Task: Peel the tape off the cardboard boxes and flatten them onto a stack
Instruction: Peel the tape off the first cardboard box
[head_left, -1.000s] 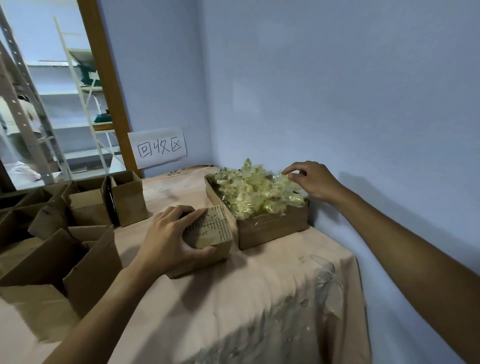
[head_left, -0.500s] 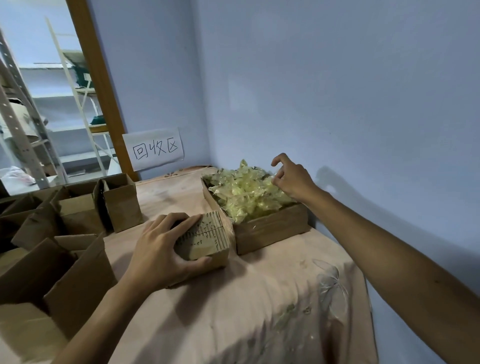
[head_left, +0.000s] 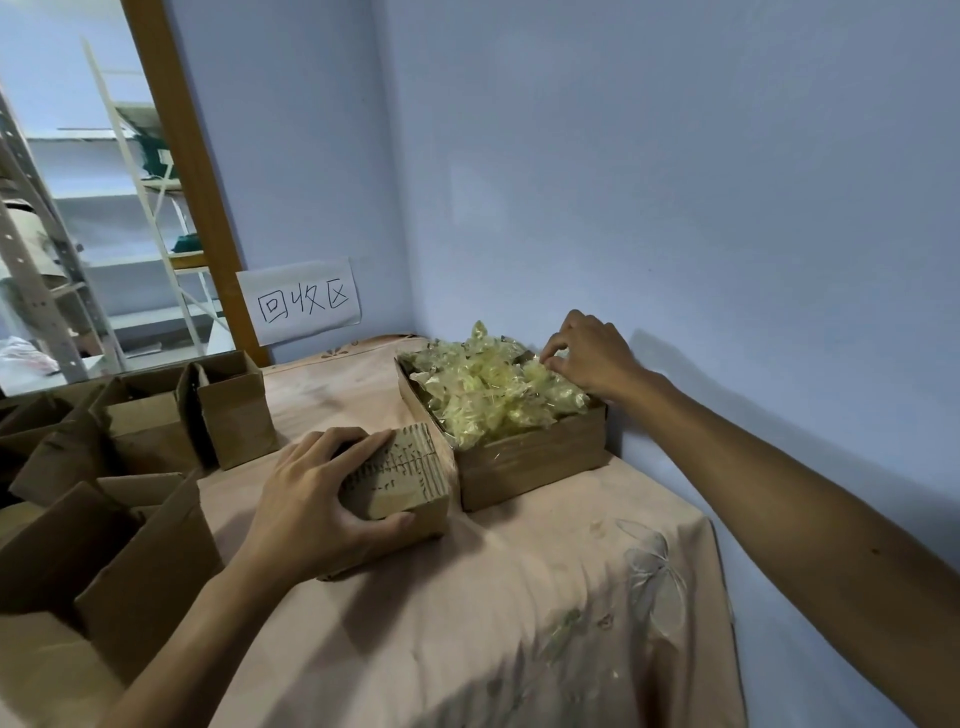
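box (head_left: 400, 478): brown, dark tick-mark pattern on top | tape (head_left: 483, 389): pale yellow, translucent | tray (head_left: 535, 462): brown | boxes (head_left: 156, 426) at left: plain brown | cloth (head_left: 519, 597) on counter: peach-pink, faint pale flower pattern | wall (head_left: 675, 182): pale blue | sign (head_left: 301, 301): white, black characters | frame (head_left: 192, 182): orange-brown | shelves (head_left: 150, 317): white

Pale blue walls (head_left: 649, 182) meet in corner; handwritten paper sign (head_left: 301, 304); wooden frame (head_left: 187, 171) left, shelving (head_left: 130, 260) beyond; pink tablecloth (head_left: 519, 597).
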